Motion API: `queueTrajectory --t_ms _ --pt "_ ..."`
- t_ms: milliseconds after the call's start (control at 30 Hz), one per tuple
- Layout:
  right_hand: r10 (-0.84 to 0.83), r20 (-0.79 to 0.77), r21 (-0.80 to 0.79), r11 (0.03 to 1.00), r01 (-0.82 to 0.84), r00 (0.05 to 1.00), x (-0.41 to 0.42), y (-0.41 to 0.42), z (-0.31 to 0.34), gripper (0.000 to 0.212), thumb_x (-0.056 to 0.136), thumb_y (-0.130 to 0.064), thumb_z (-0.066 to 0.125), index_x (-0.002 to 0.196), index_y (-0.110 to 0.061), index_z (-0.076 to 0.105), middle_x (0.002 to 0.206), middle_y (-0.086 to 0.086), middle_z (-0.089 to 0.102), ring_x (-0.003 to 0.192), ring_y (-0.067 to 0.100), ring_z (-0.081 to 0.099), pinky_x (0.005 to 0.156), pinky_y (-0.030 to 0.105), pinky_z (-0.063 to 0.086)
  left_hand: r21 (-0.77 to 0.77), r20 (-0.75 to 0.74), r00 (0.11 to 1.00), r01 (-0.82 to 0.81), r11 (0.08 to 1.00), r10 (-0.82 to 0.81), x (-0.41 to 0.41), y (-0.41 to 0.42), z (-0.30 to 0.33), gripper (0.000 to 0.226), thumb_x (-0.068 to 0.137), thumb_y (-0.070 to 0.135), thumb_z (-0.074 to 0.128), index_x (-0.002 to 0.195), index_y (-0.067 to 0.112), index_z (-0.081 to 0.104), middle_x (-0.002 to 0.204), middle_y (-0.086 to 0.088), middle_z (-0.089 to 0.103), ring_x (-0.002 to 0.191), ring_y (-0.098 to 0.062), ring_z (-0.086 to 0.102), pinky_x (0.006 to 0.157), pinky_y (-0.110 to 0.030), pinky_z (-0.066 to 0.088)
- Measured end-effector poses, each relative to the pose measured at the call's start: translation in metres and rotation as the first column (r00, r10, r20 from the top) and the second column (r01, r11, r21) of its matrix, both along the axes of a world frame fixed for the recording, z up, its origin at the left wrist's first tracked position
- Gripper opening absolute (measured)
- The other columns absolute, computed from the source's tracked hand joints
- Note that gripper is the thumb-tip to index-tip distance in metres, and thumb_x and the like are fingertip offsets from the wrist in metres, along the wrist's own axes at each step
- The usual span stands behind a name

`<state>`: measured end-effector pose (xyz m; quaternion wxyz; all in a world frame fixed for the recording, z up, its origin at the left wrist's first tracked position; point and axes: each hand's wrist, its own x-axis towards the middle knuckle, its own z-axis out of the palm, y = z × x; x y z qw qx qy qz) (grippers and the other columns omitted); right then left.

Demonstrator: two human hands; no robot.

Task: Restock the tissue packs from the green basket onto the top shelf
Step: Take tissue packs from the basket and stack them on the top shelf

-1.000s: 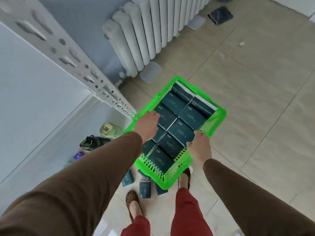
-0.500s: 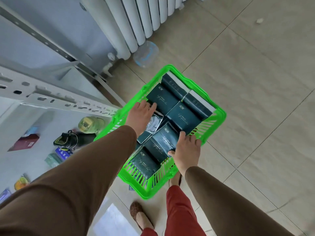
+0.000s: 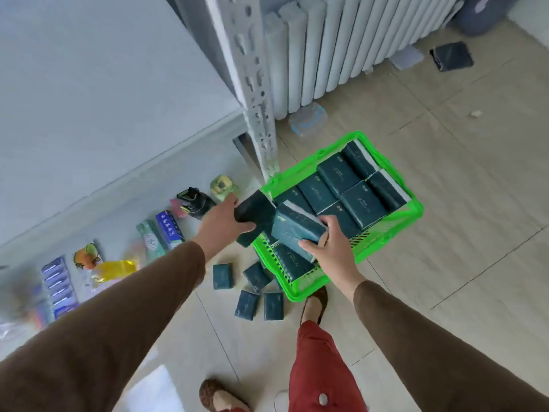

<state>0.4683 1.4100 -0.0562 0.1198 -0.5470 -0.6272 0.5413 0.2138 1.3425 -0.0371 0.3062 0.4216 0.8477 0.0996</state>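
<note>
While each hand's fingers grip one, the dark teal tissue packs (image 3: 297, 230) look glossy, plastic-wrapped.

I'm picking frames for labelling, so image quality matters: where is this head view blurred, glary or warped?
Head view: motion blur smears the goods on the lower shelf at far left; the tissue packs in the green basket and both hands, left hand and right hand, stay fairly crisp; a bright patch of glare sits on the floor tile; wide-angle bending curves the shelf upright and radiator.
</note>
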Motion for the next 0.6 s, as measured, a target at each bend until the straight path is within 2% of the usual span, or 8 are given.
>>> queueTrajectory --t_ms 100,200,233,300,367,433,500,600 --pt "-0.044 -0.202 -0.084 0.996 0.028 0.978 -0.055 -0.058 0.050 0.069 0.077 -0.013 0.079 0.132 -0.027 0.039 0.122 -0.006 0.057 0.109 0.010 0.062 0.096 0.037 0.051 0.086 0.074 0.980 -0.191 0.978 0.185 -0.047 -0.098 0.046 0.055 0.070 0.045 0.081 0.108 0.023 0.048 0.093 0.006 0.062 0.083 -0.022 0.063 0.075 -0.037 0.054" --pt "-0.024 -0.309 -0.185 0.982 -0.035 0.951 -0.118 -0.125 0.096 0.047 0.079 -0.001 0.076 0.115 -0.016 0.049 0.108 -0.001 0.059 0.103 0.013 0.062 0.090 0.031 0.050 0.149 0.091 0.951 -0.305 0.941 0.294 -0.090 -0.204 0.091 0.044 0.075 0.040 0.078 0.106 0.023 0.052 0.092 0.003 0.063 0.082 -0.019 0.061 0.069 -0.033 0.050" --pt "0.014 -0.323 -0.182 0.980 -0.076 0.946 -0.139 -0.148 0.111 0.038 0.079 -0.003 0.076 0.105 -0.015 0.052 0.101 0.000 0.060 0.099 0.016 0.063 0.087 0.032 0.050 0.172 0.101 0.937 -0.347 0.922 0.334 -0.106 -0.240 0.107 0.038 0.078 0.037 0.077 0.103 0.023 0.052 0.090 0.003 0.062 0.079 -0.016 0.059 0.063 -0.031 0.046" --pt "0.076 -0.384 -0.177 0.972 -0.155 0.920 -0.184 -0.191 0.138 0.031 0.079 -0.008 0.078 0.098 -0.018 0.055 0.102 0.002 0.064 0.097 0.015 0.063 0.086 0.034 0.050 0.230 0.113 0.909 -0.417 0.879 0.401 -0.141 -0.308 0.138 0.030 0.079 0.032 0.076 0.099 0.022 0.056 0.089 0.001 0.060 0.077 -0.018 0.058 0.058 -0.028 0.038" --pt "0.160 -0.441 -0.144 0.959 -0.245 0.883 -0.227 -0.234 0.166 0.032 0.079 -0.019 0.079 0.100 -0.026 0.056 0.106 -0.001 0.064 0.095 0.010 0.062 0.077 0.029 0.046 0.289 0.134 0.882 -0.472 0.833 0.453 -0.175 -0.369 0.168 0.031 0.075 0.033 0.077 0.101 0.026 0.061 0.097 -0.003 0.060 0.083 -0.022 0.061 0.064 -0.032 0.044" --pt "0.235 -0.474 -0.115 0.939 -0.325 0.848 -0.268 -0.270 0.188 0.034 0.078 -0.028 0.080 0.103 -0.030 0.057 0.098 -0.005 0.060 0.089 0.010 0.058 0.071 0.025 0.040 0.325 0.137 0.849 -0.526 0.786 0.511 -0.207 -0.422 0.191 0.036 0.074 0.035 0.077 0.106 0.028 0.062 0.101 0.000 0.062 0.088 -0.020 0.062 0.072 -0.036 0.049" --pt "0.299 -0.481 -0.082 0.921 -0.382 0.824 -0.309 -0.299 0.205 0.038 0.078 -0.031 0.081 0.109 -0.029 0.058 0.102 0.000 0.064 0.091 0.017 0.062 0.075 0.027 0.045 0.355 0.134 0.807 -0.580 0.733 0.575 -0.236 -0.463 0.210 0.041 0.077 0.030 0.078 0.113 0.023 0.060 0.102 0.003 0.064 0.091 -0.018 0.061 0.072 -0.034 0.046" --pt "0.354 -0.490 -0.053 0.900 -0.432 0.797 -0.366 -0.329 0.218 0.050 0.075 -0.031 0.083 0.118 -0.026 0.058 0.119 0.006 0.067 0.109 0.022 0.066 0.093 0.038 0.054 0.404 0.113 0.756 -0.627 0.665 0.644 -0.279 -0.505 0.229 0.047 0.076 0.027 0.081 0.115 0.017 0.055 0.101 0.003 0.062 0.091 -0.020 0.059 0.070 -0.032 0.042"
